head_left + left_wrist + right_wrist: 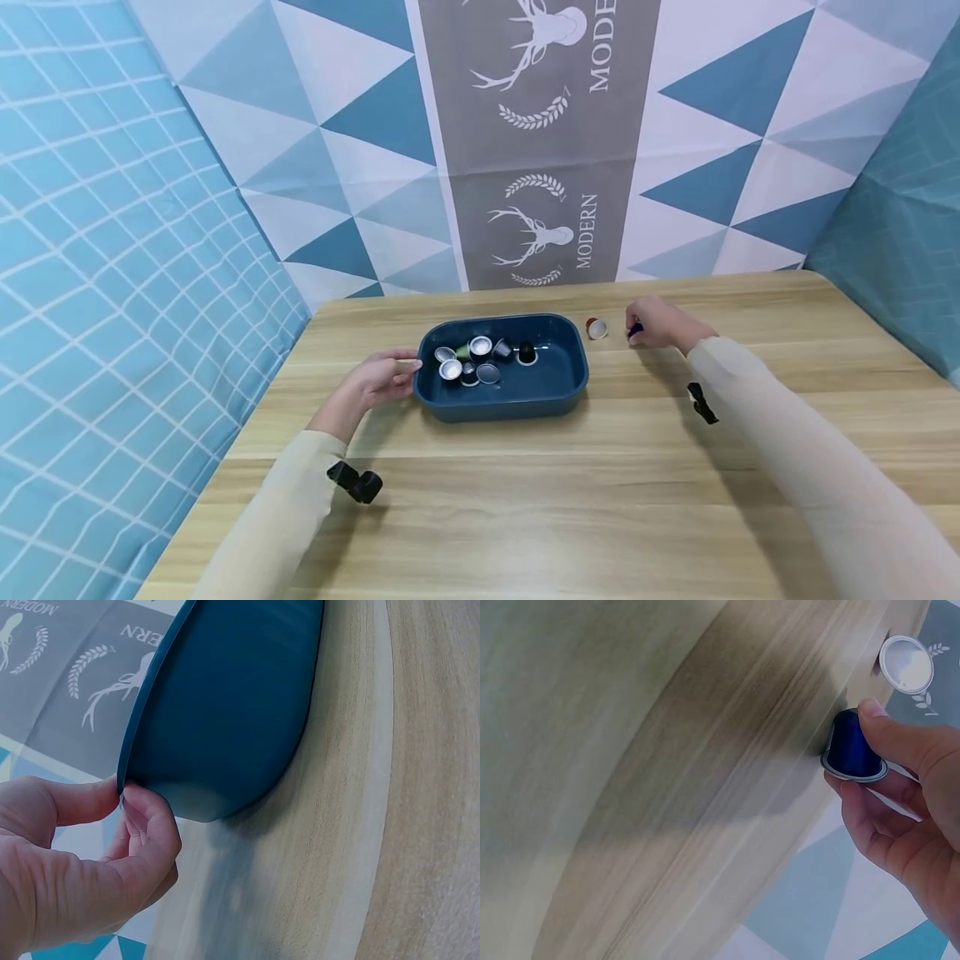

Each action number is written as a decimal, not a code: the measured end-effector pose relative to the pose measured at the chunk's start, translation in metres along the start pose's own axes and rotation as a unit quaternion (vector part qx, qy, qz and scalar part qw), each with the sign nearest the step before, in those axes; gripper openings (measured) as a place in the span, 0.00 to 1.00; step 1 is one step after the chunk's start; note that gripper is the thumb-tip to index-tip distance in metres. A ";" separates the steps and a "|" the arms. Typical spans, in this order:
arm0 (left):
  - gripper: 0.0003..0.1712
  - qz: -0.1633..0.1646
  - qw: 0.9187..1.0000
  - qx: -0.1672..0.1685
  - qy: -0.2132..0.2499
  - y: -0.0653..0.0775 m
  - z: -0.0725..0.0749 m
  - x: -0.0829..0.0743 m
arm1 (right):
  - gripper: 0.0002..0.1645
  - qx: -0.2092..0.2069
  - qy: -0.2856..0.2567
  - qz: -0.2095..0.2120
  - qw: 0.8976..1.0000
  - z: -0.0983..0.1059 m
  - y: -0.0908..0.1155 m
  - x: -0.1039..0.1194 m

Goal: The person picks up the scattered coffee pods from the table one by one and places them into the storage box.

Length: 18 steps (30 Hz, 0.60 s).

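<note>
A dark blue tray [502, 410] sits on the table with several coffee capsules inside, toward its left half. Among them are a green capsule [462, 352] and a black capsule [527, 349]. My left hand [384, 379] pinches the tray's left rim between thumb and fingers, as the left wrist view shows of the tray wall [225, 697]. To the right of the tray, my right hand [660, 323] holds a blue coffee capsule [853, 746] by thumb and fingers, its silver rim toward the fingers. A red capsule [597, 328] lies between tray and right hand, silver lid showing.
The wooden table [525, 508] ends at the back against a patterned cloth [540, 150] with deer prints. Blue checked cloth [112, 275] hangs along the left side, and teal cloth [900, 217] on the right. Black straps circle both sleeves.
</note>
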<state>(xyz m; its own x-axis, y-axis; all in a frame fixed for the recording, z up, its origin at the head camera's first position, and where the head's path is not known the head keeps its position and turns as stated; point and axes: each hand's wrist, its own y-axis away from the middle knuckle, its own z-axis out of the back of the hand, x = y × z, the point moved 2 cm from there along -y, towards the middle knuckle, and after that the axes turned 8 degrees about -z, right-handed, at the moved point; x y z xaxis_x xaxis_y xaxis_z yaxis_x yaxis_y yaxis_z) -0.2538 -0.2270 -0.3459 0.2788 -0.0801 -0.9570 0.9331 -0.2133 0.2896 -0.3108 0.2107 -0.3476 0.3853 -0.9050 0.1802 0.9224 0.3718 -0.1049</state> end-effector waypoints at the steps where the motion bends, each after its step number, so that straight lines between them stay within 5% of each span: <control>1: 0.28 0.001 1.000 0.000 0.000 0.000 0.001 0.000 | 0.10 0.001 0.001 0.001 1.000 0.000 -0.001 0.001; 8: 0.27 0.002 1.000 0.018 0.025 -0.005 0.000 -0.001 | 0.10 0.007 0.002 -0.013 1.000 -0.001 0.001 0.001; 18: 0.26 0.014 0.999 0.001 0.040 -0.005 0.005 0.001 | 0.10 0.006 0.013 -0.014 1.000 -0.002 0.000 0.006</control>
<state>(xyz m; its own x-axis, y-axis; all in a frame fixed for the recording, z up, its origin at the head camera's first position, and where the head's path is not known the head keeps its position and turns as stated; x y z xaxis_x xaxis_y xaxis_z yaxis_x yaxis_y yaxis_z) -0.2591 -0.2309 -0.3485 0.3219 -0.0083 -0.9467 0.9243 -0.2139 0.3161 -0.3088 0.2047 -0.3489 0.3580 -0.9202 0.1580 0.9334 0.3480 -0.0879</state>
